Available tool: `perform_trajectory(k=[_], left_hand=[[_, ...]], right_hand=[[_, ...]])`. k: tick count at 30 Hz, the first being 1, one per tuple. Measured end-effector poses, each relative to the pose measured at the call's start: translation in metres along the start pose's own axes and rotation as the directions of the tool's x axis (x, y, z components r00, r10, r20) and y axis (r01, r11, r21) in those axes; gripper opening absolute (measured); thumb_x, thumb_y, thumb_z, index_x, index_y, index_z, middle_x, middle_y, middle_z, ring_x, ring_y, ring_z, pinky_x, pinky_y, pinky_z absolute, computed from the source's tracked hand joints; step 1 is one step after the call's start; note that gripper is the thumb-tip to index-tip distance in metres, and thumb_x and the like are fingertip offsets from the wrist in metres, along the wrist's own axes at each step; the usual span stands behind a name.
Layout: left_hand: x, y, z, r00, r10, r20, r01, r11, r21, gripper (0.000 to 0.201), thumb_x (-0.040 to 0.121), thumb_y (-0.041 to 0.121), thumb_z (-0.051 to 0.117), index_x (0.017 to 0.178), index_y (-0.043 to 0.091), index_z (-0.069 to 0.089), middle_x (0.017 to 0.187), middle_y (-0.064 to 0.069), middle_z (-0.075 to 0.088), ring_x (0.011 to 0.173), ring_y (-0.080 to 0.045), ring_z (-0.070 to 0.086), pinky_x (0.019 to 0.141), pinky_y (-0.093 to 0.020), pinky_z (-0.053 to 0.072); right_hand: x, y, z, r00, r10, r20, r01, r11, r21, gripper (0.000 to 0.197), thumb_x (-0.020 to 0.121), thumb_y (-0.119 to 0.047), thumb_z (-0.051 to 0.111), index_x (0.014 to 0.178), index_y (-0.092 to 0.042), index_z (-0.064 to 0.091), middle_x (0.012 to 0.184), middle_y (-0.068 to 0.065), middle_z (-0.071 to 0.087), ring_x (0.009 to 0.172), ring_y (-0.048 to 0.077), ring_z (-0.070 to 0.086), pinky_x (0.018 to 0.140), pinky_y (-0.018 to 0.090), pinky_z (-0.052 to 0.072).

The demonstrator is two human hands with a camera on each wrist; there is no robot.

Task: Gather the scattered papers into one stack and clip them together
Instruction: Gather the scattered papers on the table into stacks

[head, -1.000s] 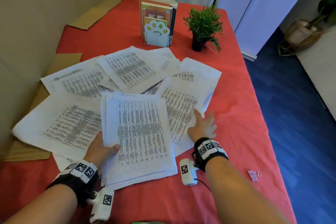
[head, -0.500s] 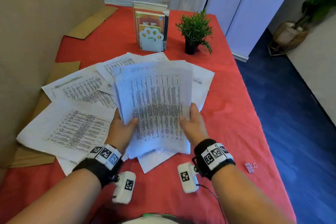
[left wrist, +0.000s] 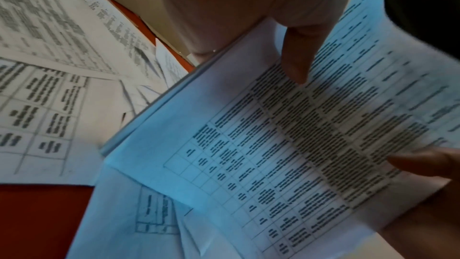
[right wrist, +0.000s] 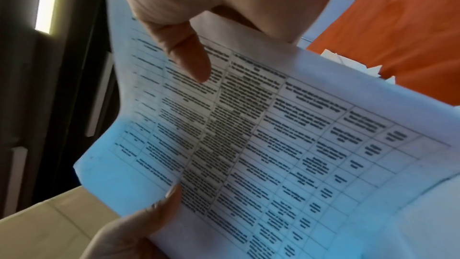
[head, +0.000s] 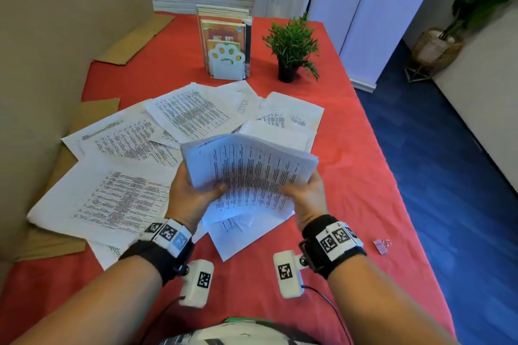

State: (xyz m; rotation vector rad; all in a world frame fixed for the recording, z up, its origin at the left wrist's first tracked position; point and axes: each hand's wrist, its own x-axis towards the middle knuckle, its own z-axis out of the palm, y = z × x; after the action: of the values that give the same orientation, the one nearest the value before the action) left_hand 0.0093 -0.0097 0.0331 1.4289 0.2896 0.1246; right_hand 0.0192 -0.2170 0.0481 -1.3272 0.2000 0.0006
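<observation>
A thick stack of printed sheets (head: 249, 173) is lifted off the red table and bends between both hands. My left hand (head: 193, 196) grips its left edge, thumb (left wrist: 296, 54) on the top page (left wrist: 286, 145). My right hand (head: 307, 196) grips the right edge, thumb (right wrist: 186, 56) on the same page (right wrist: 261, 145). Loose sheets (head: 117, 199) lie spread over the table's left and middle, and one more sheet (head: 241, 235) lies under the stack. A small pink binder clip (head: 381, 246) rests on the cloth right of my right wrist.
A paw-shaped bookend with books (head: 227, 45) and a small potted plant (head: 291, 47) stand at the back. Cardboard pieces (head: 134, 39) lie along the left wall. The red table (head: 364, 171) ends at the right, above blue floor.
The stack was lifted off the table; my right hand left the loose sheet and took the stack's right edge. Since half a second ago the stack has tipped flatter and bowed.
</observation>
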Motion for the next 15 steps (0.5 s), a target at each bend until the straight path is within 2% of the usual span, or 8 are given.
perform_trajectory(k=[3, 4, 7, 9, 11, 13, 14, 15], left_hand=[[0.002, -0.009, -0.003, 0.999, -0.031, 0.009, 0.031, 0.999, 0.045, 0.060, 0.060, -0.005, 0.080, 0.111, 0.021, 0.058, 0.103, -0.005, 0.070, 0.093, -0.020, 0.068, 0.073, -0.035, 0.057], [0.002, -0.012, -0.003, 0.999, -0.043, 0.010, 0.042, 0.997, 0.071, 0.051, 0.064, -0.004, 0.078, 0.105, 0.021, 0.061, 0.100, -0.004, 0.071, 0.090, -0.019, 0.068, 0.072, -0.033, 0.056], [0.002, -0.016, 0.002, 0.998, -0.057, -0.037, 0.062, 0.982, 0.178, 0.027, 0.079, -0.002, 0.069, 0.083, 0.024, 0.061, 0.086, 0.002, 0.067, 0.084, -0.022, 0.063, 0.072, -0.026, 0.048], [0.005, -0.016, 0.006, 0.991, -0.054, -0.118, 0.073, 0.983, 0.166, 0.023, 0.082, 0.001, 0.066, 0.079, 0.024, 0.061, 0.083, 0.002, 0.066, 0.083, -0.024, 0.062, 0.075, -0.030, 0.048], [0.010, -0.014, 0.008, 0.977, -0.052, -0.208, 0.085, 0.985, 0.150, 0.017, 0.082, 0.006, 0.065, 0.076, 0.020, 0.058, 0.075, -0.002, 0.063, 0.078, -0.026, 0.061, 0.072, -0.034, 0.050], [0.014, -0.009, 0.013, 0.976, -0.079, -0.202, 0.102, 0.989, 0.107, 0.010, 0.084, 0.009, 0.065, 0.085, 0.016, 0.057, 0.076, -0.004, 0.061, 0.077, -0.025, 0.060, 0.068, -0.031, 0.048], [0.016, -0.009, 0.016, 0.985, -0.099, -0.144, 0.111, 0.991, 0.079, 0.017, 0.085, 0.012, 0.065, 0.099, 0.014, 0.057, 0.087, -0.003, 0.063, 0.082, -0.024, 0.061, 0.069, -0.030, 0.049], [0.017, -0.010, 0.017, 0.989, -0.125, -0.079, 0.131, 0.989, 0.070, 0.033, 0.087, 0.017, 0.064, 0.118, 0.016, 0.052, 0.105, 0.000, 0.062, 0.091, -0.019, 0.062, 0.074, -0.030, 0.049]], right_hand=[[0.005, 0.008, -0.001, 0.995, 0.098, 0.011, -0.096, 0.992, -0.077, 0.043, 0.051, 0.007, 0.057, 0.093, -0.003, 0.063, 0.088, 0.015, 0.066, 0.086, 0.031, 0.063, 0.083, 0.050, 0.053], [0.006, 0.011, 0.000, 0.992, 0.123, 0.019, -0.121, 0.988, -0.098, 0.040, 0.053, 0.004, 0.059, 0.092, -0.003, 0.064, 0.087, 0.013, 0.068, 0.087, 0.031, 0.064, 0.084, 0.049, 0.053], [0.008, 0.017, 0.001, 0.989, 0.138, 0.045, -0.131, 0.982, -0.136, 0.027, 0.061, -0.006, 0.065, 0.086, -0.017, 0.065, 0.086, 0.005, 0.069, 0.085, 0.026, 0.063, 0.087, 0.043, 0.052], [0.011, 0.019, -0.002, 0.990, 0.110, 0.085, -0.091, 0.975, -0.202, 0.023, 0.067, -0.013, 0.067, 0.089, -0.020, 0.064, 0.088, 0.005, 0.068, 0.086, 0.022, 0.063, 0.086, 0.038, 0.052], [0.012, 0.022, -0.005, 0.989, 0.063, 0.130, -0.020, 0.952, -0.305, 0.013, 0.080, -0.014, 0.065, 0.092, -0.017, 0.062, 0.082, 0.001, 0.064, 0.076, 0.007, 0.061, 0.077, 0.025, 0.051], [0.014, 0.024, -0.008, 0.996, 0.009, 0.092, 0.026, 0.926, -0.377, 0.009, 0.090, -0.012, 0.057, 0.090, -0.020, 0.060, 0.074, -0.004, 0.060, 0.065, 0.001, 0.056, 0.066, 0.021, 0.048], [0.018, 0.025, -0.013, 0.999, -0.016, 0.031, 0.028, 0.906, -0.423, 0.014, 0.090, -0.013, 0.055, 0.085, -0.025, 0.061, 0.072, -0.005, 0.059, 0.063, 0.004, 0.055, 0.063, 0.023, 0.048], [0.023, 0.025, -0.019, 0.999, -0.032, -0.032, 0.013, 0.880, -0.476, 0.018, 0.089, -0.014, 0.054, 0.078, -0.027, 0.060, 0.069, -0.005, 0.058, 0.061, 0.008, 0.054, 0.059, 0.023, 0.046]])
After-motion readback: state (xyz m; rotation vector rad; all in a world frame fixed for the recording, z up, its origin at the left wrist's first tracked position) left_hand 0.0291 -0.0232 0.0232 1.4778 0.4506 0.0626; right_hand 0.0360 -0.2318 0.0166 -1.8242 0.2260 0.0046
